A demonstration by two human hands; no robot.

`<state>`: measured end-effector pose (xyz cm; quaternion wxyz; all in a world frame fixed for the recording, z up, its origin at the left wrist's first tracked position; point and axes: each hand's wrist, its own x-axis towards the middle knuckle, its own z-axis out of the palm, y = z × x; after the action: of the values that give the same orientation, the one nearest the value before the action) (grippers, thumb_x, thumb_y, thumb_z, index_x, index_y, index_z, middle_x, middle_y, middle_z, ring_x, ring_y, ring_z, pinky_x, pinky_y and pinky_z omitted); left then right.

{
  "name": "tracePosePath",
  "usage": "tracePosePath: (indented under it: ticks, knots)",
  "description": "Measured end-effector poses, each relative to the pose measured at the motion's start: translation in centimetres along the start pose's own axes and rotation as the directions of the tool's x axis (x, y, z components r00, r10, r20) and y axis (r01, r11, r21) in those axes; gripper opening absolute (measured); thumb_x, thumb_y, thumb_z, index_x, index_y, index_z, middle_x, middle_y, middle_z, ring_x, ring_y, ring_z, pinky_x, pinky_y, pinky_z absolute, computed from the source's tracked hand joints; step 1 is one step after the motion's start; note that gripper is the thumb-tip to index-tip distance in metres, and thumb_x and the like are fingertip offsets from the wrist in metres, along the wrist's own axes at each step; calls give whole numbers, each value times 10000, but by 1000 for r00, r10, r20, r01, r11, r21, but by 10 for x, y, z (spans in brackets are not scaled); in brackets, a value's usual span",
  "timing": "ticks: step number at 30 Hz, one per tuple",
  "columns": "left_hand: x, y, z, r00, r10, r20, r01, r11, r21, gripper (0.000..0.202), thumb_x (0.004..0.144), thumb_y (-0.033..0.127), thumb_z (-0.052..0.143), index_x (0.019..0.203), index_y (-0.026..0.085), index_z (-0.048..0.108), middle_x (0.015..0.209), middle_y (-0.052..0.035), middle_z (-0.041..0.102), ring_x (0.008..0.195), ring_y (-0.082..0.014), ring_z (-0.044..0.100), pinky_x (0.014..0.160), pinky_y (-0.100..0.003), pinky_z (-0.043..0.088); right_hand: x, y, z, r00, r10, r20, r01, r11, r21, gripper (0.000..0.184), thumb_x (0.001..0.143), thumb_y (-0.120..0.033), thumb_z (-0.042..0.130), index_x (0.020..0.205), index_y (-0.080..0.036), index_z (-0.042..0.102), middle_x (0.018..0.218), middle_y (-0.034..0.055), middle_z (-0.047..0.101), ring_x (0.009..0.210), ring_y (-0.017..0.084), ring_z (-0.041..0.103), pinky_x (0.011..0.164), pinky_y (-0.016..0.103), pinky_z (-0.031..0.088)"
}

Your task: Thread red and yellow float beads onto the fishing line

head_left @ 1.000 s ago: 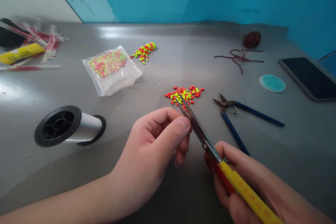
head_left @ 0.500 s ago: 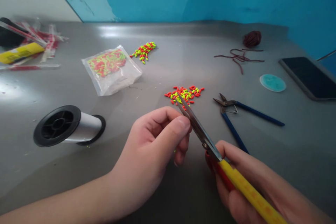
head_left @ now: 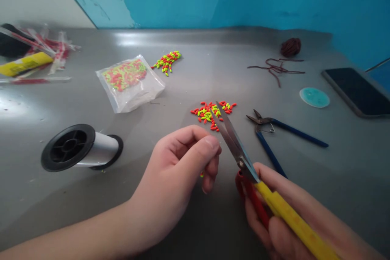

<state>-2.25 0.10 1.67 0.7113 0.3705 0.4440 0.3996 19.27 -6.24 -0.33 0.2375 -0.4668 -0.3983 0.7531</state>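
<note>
My left hand (head_left: 179, 166) hovers low over the grey table (head_left: 195, 69), thumb and forefinger pinched together on something too small to make out. My right hand (head_left: 283, 219) grips scissors (head_left: 243, 158) with a yellow and a red handle. Their blades point up and away, just right of my left thumb, with the tips over a small pile of red and yellow-green beads (head_left: 213, 110).
A spool of clear line (head_left: 81, 147) lies at the left. A plastic bag of beads (head_left: 129, 81) and a second bead pile (head_left: 167, 59) sit further back. Blue-handled pliers (head_left: 274, 130), a teal disc (head_left: 315, 97), a phone (head_left: 356, 89) and dark cord (head_left: 278, 67) are at the right.
The scissors have drawn slightly right, away from my left thumb, and the blades no longer touch the pinched fingers. My left hand has stayed in place.
</note>
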Motion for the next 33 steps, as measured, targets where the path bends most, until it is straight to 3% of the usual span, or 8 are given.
tracePosePath:
  ticks: [6, 10, 15, 19, 24, 27, 30, 33]
  knots:
    - [-1, 1, 0, 1000, 1, -9, -2, 1000, -29, 304, 1013, 315, 706, 745, 188, 637, 645, 46, 618, 528, -77, 542, 554, -193, 469, 4, -11, -12, 1000, -12, -3, 12, 999, -46, 557, 835, -790, 796, 921, -269, 618, 687, -11, 587, 570, 154, 500, 535, 300, 471]
    - [0, 1, -2, 1000, 29, -12, -29, 999, -26, 297, 1029, 308, 697, 760, 193, 644, 658, 47, 624, 527, -76, 546, 562, -201, 464, 7, -15, -13, 992, -110, -60, 107, 992, -60, 559, 926, -796, 677, 786, -258, 627, 673, 19, 608, 563, 176, 520, 596, 358, 513]
    - [4, 8, 2, 983, 144, -111, -141, 989, 41, 289, 1045, 314, 672, 787, 198, 615, 635, 47, 591, 519, -85, 512, 545, -214, 442, 8, -21, -8, 960, -213, -180, 200, 976, -90, 636, 997, -796, 554, 699, -237, 609, 657, 25, 598, 569, 172, 532, 593, 357, 430]
    - [3, 33, 7, 961, 198, -194, -187, 980, 73, 218, 1021, 306, 647, 840, 209, 574, 650, 66, 529, 474, -72, 428, 450, -191, 367, 7, -23, -8, 962, -242, -123, 242, 970, -18, 606, 1030, -770, 532, 765, -228, 576, 699, 14, 613, 611, 160, 558, 619, 325, 447]
    - [5, 91, -4, 953, 235, -191, -179, 946, 270, 250, 962, 289, 689, 768, 199, 561, 652, 48, 534, 448, -72, 453, 412, -197, 376, 7, -16, -1, 970, -228, -82, 236, 967, 101, 488, 1055, -706, 587, 963, -229, 545, 758, -40, 596, 644, 121, 523, 646, 269, 435]
    - [26, 127, -16, 964, 208, -167, -112, 884, 453, 201, 1001, 275, 718, 846, 160, 658, 760, -5, 642, 541, -99, 566, 459, -211, 446, 11, -13, 4, 972, -225, -62, 231, 967, 108, 507, 1022, -721, 640, 965, -235, 508, 728, -60, 579, 617, 110, 510, 630, 264, 426]
    - [65, 153, -26, 969, 144, -200, 11, 783, 621, 289, 1079, 374, 688, 1305, 196, 711, 1304, -111, 736, 1047, -228, 743, 894, -422, 666, 17, -11, 6, 973, -223, -61, 229, 965, 124, 555, 976, -775, 657, 969, -253, 470, 694, -85, 547, 582, 105, 480, 597, 259, 423]
    - [117, 164, -31, 955, 143, -258, 102, 660, 744, 389, 1060, 371, 717, 1399, 186, 673, 1413, -129, 696, 1184, -285, 727, 990, -505, 645, 21, -8, 5, 969, -236, -67, 243, 962, 122, 552, 950, -759, 704, 959, -259, 470, 675, -100, 516, 568, 103, 446, 569, 256, 407]
